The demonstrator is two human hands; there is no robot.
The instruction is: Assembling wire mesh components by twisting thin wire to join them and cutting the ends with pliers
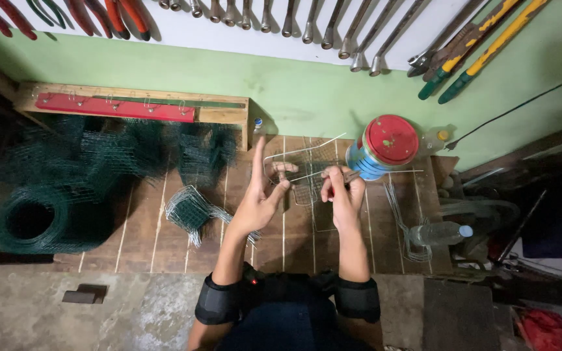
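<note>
My left hand (263, 195) is raised over the wooden bench (144, 240), its index finger straight and the thumb and other fingers pinching the edge of a small wire mesh piece (307, 172). My right hand (341, 195) is closed on a red-handled pair of pliers (348, 177), whose jaws meet a thin wire at the mesh's right side. Long straight wires stick out from the mesh to the right and up.
A blue tin with a red lid (385, 146) stands behind my right hand. Bent green mesh pieces (193, 208) lie to the left, green mesh rolls (34, 221) farther left. A plastic bottle (440, 233) and loose wires lie right. Wrenches and pliers hang on the wall.
</note>
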